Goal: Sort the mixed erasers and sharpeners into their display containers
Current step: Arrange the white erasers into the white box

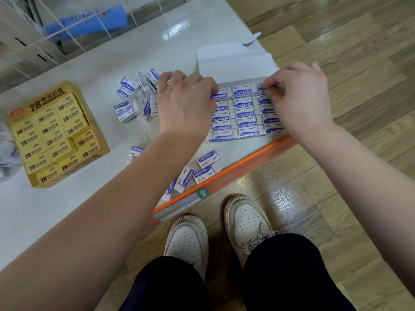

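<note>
while the white display box [235,61] lies open on the white shelf top [56,212] with its lid flap folded back, both hands are held over the rows of blue-and-white erasers [244,114] packed label-up inside it. the right hand [301,97] is placed at the box's far right corner, where a corner eraser [261,88] in the top row is pinched between thumb and forefinger. the left hand [186,104] is laid knuckles-up over the box's left column with its fingers curled downward. its fingertips are hidden, so whether anything is grasped there cannot be told, though the printed end of one eraser is seen poking out just beside the knuckles. a loose pile of erasers [137,99] of the same kind is heaped just to the left of that hand, some flat and some tipped on edge. a few scattered erasers [203,167] are strewn nearer the person, close to the orange edge strip [235,167] along the shelf front. well apart on the left, a yellow carton [56,135] is filled with small yellow 2b eraser packs. behind the shelf a wire grid [67,30] is seen, with something blue and blurred behind it. below the shelf edge, white shoes [244,221] are planted on a wood-pattern floor [336,52].
</note>
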A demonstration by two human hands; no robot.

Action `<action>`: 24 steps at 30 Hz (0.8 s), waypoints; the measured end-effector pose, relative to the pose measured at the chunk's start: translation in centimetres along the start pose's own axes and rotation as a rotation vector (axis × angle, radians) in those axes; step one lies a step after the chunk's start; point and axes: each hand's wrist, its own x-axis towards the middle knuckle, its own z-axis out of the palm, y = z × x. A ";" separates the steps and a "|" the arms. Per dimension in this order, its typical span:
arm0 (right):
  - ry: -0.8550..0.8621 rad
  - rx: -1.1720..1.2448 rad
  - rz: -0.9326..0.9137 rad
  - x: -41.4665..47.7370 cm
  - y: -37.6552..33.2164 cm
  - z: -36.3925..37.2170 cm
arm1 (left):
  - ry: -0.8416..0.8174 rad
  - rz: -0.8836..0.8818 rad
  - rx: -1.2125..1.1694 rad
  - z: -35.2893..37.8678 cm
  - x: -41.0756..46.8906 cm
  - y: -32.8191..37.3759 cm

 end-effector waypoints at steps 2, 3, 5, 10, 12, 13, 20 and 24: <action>0.018 -0.038 0.000 -0.1 0.0 0.0 | 0.009 0.014 -0.012 -0.1 -0.2 -0.1; 0.023 -0.051 -0.006 -0.2 -0.1 0.0 | 0.021 0.019 -0.029 -0.1 -0.2 -0.3; 0.031 -0.091 -0.011 -0.3 -0.1 -0.1 | 0.071 0.005 -0.090 -0.6 -0.6 -0.7; 0.028 -0.154 -0.048 -0.6 -0.6 -0.1 | 0.125 -0.114 -0.165 -2.7 -2.6 -5.0; 0.060 -0.118 -0.100 -1.0 -1.1 0.5 | 0.109 -0.186 -0.180 -3.4 -3.5 -7.2; 0.079 -0.089 -0.122 -1.2 -1.5 0.8 | 0.105 -0.234 -0.191 -3.6 -3.7 -8.1; 0.062 0.131 -0.328 -1.7 -6.3 2.6 | -0.038 -0.254 -0.203 -3.5 -3.6 -9.2; -0.014 0.253 -0.377 -1.1 -8.1 3.3 | -0.105 -0.165 -0.162 -2.7 -2.2 -8.8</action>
